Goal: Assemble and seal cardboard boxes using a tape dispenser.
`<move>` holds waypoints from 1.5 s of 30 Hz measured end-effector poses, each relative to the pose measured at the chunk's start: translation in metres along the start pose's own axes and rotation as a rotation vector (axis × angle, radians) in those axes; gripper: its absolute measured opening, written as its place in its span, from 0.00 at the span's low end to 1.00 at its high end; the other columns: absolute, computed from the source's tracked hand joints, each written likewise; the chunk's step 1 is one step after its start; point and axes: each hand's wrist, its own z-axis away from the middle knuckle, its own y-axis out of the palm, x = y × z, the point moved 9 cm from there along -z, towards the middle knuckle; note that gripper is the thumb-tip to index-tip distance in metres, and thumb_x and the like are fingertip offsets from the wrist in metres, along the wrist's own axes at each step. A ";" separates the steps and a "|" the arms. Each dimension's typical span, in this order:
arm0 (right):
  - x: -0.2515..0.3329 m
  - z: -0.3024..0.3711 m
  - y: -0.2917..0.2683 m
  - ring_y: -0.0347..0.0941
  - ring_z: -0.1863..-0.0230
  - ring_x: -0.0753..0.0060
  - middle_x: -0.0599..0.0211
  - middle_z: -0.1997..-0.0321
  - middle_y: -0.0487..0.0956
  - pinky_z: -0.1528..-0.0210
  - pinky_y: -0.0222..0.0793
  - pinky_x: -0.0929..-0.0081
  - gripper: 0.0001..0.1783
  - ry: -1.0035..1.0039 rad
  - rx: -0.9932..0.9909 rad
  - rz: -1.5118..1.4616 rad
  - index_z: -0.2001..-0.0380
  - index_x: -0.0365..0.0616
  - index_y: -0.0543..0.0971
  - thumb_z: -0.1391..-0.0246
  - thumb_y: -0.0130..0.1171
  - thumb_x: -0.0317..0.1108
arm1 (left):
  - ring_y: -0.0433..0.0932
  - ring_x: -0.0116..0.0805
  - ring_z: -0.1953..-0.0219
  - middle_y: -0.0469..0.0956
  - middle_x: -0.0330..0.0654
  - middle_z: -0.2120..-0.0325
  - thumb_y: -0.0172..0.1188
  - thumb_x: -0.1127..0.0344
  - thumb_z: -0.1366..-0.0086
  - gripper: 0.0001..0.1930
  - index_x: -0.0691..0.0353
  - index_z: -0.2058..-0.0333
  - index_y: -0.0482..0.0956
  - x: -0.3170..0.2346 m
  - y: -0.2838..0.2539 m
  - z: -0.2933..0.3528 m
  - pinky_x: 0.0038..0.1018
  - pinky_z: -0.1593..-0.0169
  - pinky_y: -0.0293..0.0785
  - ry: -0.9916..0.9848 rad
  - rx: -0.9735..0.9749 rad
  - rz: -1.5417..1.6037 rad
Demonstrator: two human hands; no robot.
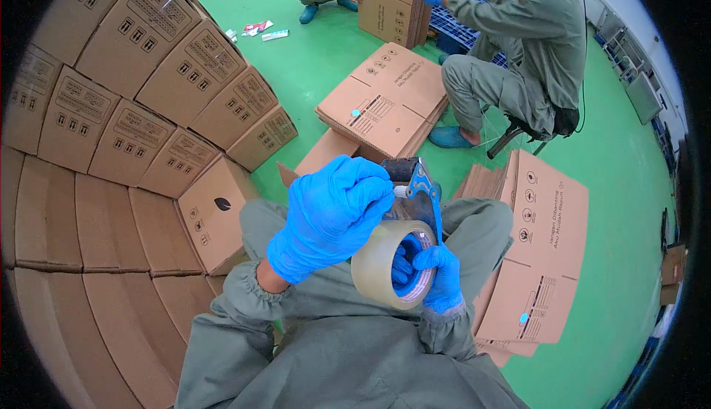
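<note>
Two hands in blue gloves are at the tape gun (424,183), up over the lap (318,294). The right hand (444,272) is closed on the gun, next to the fat roll (370,265). The left hand (329,213) has its fingers bent in near the white knob (401,191); whether they pinch anything, one cannot tell. To do this well, the right hand should hold the gun firm, and the left should work gently so the clear tape (415,210) lies flat, with no twist, toward the black roller (400,167).
</note>
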 end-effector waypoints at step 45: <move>0.028 -0.006 0.009 0.66 0.71 0.64 0.63 0.70 0.66 0.68 0.64 0.74 0.44 -0.812 -0.153 1.537 0.41 0.42 0.66 0.72 0.52 0.21 | 0.67 0.19 0.78 0.74 0.34 0.81 0.56 0.72 0.43 0.07 0.69 0.70 0.80 0.085 0.064 0.099 0.23 0.74 0.65 -0.999 0.446 0.722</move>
